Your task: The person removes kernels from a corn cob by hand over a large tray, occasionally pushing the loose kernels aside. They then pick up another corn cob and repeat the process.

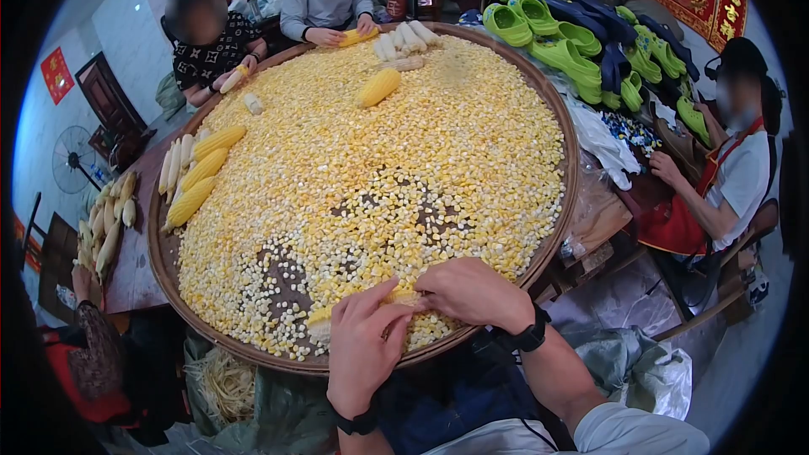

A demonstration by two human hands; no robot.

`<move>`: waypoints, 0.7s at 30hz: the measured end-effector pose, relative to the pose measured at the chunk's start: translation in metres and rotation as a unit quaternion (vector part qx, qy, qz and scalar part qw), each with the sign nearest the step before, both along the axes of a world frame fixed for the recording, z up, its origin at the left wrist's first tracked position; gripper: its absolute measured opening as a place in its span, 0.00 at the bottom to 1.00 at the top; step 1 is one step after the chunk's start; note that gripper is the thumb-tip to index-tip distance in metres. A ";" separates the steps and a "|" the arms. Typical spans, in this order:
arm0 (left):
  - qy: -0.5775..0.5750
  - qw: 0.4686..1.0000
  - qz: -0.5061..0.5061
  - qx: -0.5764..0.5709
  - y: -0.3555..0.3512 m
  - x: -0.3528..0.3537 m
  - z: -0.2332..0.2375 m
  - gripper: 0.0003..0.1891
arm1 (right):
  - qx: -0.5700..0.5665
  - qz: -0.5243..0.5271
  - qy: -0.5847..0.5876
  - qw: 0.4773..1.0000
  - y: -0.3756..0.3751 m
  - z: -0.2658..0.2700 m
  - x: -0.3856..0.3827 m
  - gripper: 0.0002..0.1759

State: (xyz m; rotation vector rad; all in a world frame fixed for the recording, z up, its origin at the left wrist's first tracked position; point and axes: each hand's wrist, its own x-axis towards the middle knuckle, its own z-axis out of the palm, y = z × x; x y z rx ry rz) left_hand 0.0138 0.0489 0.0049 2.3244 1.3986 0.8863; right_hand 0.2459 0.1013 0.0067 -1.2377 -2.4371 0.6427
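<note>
At the near edge of a big round tray [278,360], both my hands are closed on one corn cob [321,320]. My left hand [364,344] wraps the cob near its left end, and kernels show in part there. My right hand [472,291] grips the right end, its fingers close to the left thumb; that end is largely hidden. Loose yellow and white kernels [379,143] spread thickly over the tray, thinner just beyond my hands, where dark tray bottom shows through.
Full yellow ears [202,170] lie at the tray's left side beside bare cobs [171,164]. Another ear [379,88] and more bare cobs [404,40] lie at the far side. Co-workers sit around; two hold corn. Green clogs [573,59] are piled at the right. Unshelled ears [105,219] lie left.
</note>
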 end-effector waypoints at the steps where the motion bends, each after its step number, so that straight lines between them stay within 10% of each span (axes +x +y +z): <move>1: -0.005 1.000 0.006 -0.006 -0.001 0.001 0.001 0.14 | -0.003 0.000 -0.004 1.000 0.000 0.001 0.000 0.12; 21: 0.039 0.999 0.007 -0.004 0.002 0.004 0.006 0.17 | 0.011 0.003 -0.006 1.000 0.000 -0.003 0.000 0.16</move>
